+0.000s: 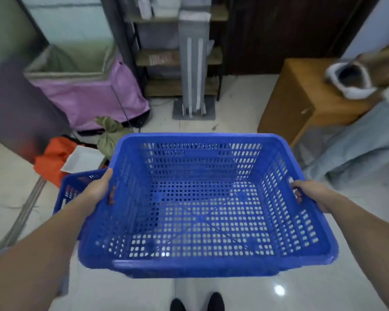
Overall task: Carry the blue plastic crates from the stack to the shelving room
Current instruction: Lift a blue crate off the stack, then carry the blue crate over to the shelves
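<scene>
Tiled floor (pixel 234 292), hands gripping blue crate (pixel 200 198) sides

A second blue crate (pixel 76 187) lies mostly hidden behind the left forearm (pixel 61 225).

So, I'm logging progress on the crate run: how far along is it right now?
Done: one empty blue crate is lifted clear of the floor. In hand: the left hand and right hand grip its two side handles, fingers through the slots. Left: another blue crate sits low at the left, not yet carried. Whether this is the shelving room cannot be told.
</scene>
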`<state>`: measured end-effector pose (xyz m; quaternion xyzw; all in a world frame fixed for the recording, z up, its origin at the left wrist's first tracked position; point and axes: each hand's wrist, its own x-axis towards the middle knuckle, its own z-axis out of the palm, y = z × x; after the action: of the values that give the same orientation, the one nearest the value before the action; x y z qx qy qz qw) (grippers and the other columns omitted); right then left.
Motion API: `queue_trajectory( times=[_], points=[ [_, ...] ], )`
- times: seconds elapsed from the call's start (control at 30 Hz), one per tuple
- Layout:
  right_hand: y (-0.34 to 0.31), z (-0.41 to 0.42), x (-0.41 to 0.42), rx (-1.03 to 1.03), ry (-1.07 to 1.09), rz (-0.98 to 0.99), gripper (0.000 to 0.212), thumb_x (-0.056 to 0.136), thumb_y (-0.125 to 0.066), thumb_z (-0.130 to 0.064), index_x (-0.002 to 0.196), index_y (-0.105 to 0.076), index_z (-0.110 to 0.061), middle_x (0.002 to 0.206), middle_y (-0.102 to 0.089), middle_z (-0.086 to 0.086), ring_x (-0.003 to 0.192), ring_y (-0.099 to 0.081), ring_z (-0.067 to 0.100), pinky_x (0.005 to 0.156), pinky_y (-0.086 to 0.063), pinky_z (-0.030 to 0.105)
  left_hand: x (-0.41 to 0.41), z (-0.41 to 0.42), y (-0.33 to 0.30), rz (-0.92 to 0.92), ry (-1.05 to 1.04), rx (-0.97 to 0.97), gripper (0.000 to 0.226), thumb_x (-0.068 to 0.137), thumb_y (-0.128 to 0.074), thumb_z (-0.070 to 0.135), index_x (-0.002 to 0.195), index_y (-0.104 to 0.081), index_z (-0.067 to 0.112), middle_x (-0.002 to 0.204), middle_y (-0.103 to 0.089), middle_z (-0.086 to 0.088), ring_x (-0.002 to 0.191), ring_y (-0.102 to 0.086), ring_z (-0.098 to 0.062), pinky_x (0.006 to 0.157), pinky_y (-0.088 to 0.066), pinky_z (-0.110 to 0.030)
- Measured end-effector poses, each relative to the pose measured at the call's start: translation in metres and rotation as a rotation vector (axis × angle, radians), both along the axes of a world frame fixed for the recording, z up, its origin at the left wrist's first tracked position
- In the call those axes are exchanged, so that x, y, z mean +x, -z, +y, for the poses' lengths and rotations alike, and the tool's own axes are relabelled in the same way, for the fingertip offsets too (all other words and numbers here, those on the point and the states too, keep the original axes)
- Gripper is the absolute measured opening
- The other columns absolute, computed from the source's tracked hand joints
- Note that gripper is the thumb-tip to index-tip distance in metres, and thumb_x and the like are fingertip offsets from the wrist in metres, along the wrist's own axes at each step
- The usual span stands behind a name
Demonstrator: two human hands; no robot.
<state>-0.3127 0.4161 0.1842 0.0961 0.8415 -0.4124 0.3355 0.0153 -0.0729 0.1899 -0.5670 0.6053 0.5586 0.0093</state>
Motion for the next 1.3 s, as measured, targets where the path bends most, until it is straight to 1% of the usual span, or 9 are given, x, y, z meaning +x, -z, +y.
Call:
queue_trajectory(
  times=[0.1,0.2,0.3,0.4,0.53,0.63,0.73,0.93,1.3],
  points=[
    [-0.062,0.017,-0.003,-0.080,0.029,0.034,0.034,0.099,-0.054,-0.011,0.066,-0.050,-0.004,0.051,-0.044,0.010,0.045,-0.038,0.023,0.049,-0.039,0.033,-0.017,-0.004,-0.066,0.121,0.055,-0.077,0.061,0.098,-0.044,0.059,0.079,-0.056,0.002,0.059,-0.051,-0.015,0.047,-0.048,-0.026,0.055,-0.045,-0.035],
    [-0.108,0.032,-0.001,-0.152,0.071,0.108,0.038,0.101,-0.055,-0.021,0.066,-0.046,-0.011,0.050,-0.038,0.003,0.041,-0.032,0.016,0.044,-0.033,0.031,-0.034,-0.004,-0.116,0.221,0.058,-0.042,0.058,0.102,-0.044,0.054,0.082,-0.055,0.001,0.065,-0.054,-0.016,0.055,-0.047,-0.030,0.051,-0.046,-0.034],
    [-0.148,0.041,0.012,-0.190,0.135,0.184,0.040,0.101,-0.057,-0.030,0.066,-0.044,-0.015,0.053,-0.033,0.002,0.037,-0.029,0.014,0.039,-0.032,0.026,-0.052,-0.018,-0.142,0.269,0.166,-0.099,0.056,0.102,-0.042,0.055,0.093,-0.056,0.002,0.066,-0.044,-0.011,0.050,-0.035,-0.025,0.042,-0.036,-0.029],
    [-0.181,0.051,0.041,-0.203,0.228,0.263,0.043,0.099,-0.058,-0.039,0.067,-0.045,-0.014,0.053,-0.030,0.003,0.033,-0.029,0.014,0.035,-0.032,0.023,-0.077,-0.024,-0.168,0.233,0.316,-0.186,0.051,0.096,-0.059,0.050,0.083,-0.056,0.000,0.061,-0.040,-0.010,0.048,-0.033,-0.023,0.048,-0.036,-0.033],
    [-0.198,0.068,0.097,-0.163,0.339,0.317,0.047,0.098,-0.057,-0.042,0.063,-0.042,-0.015,0.051,-0.030,0.003,0.033,-0.030,0.013,0.036,-0.032,0.024,-0.109,-0.022,-0.181,0.228,0.554,-0.260,0.044,0.095,-0.068,0.015,0.059,-0.043,0.009,0.049,-0.035,-0.006,0.045,-0.031,-0.023,0.047,-0.034,-0.032],
    [-0.196,0.079,0.155,-0.102,0.464,0.330,0.047,0.101,-0.057,-0.034,0.062,-0.041,-0.014,0.047,-0.031,0.003,0.033,-0.030,0.015,0.038,-0.032,0.023,-0.133,-0.020,-0.177,0.207,0.712,-0.288,0.046,0.095,-0.067,0.015,0.057,-0.042,0.011,0.047,-0.034,-0.007,0.038,-0.033,-0.023,0.042,-0.035,-0.029],
    [-0.185,0.090,0.224,-0.064,0.629,0.351,0.047,0.102,-0.056,-0.025,0.060,-0.039,-0.013,0.043,-0.032,0.003,0.030,-0.029,0.014,0.035,-0.031,0.020,-0.149,-0.005,-0.177,0.186,0.846,-0.277,0.040,0.096,-0.066,0.024,0.065,-0.045,0.010,0.051,-0.034,-0.007,0.044,-0.034,-0.024,0.044,-0.038,-0.031],
    [-0.163,0.138,0.378,0.130,0.878,0.315,0.041,0.097,-0.058,-0.015,0.058,-0.046,-0.009,0.042,-0.039,0.009,0.036,-0.036,0.021,0.041,-0.038,0.029,-0.168,0.069,-0.164,0.237,1.096,-0.143,0.051,0.105,-0.050,0.020,0.057,-0.033,0.015,0.042,-0.022,-0.002,0.030,-0.022,-0.016,0.040,-0.031,-0.027],
    [-0.162,0.186,0.692,0.181,1.352,0.323,0.048,0.101,-0.047,-0.011,0.054,-0.039,-0.011,0.041,-0.033,0.007,0.030,-0.030,0.016,0.036,-0.030,0.023,-0.073,0.292,-0.153,0.290,1.577,-0.102,0.043,0.103,-0.053,0.016,0.062,-0.040,0.013,0.040,-0.027,-0.003,0.027,-0.026,-0.016,0.032,-0.031,-0.019]
  ],
)
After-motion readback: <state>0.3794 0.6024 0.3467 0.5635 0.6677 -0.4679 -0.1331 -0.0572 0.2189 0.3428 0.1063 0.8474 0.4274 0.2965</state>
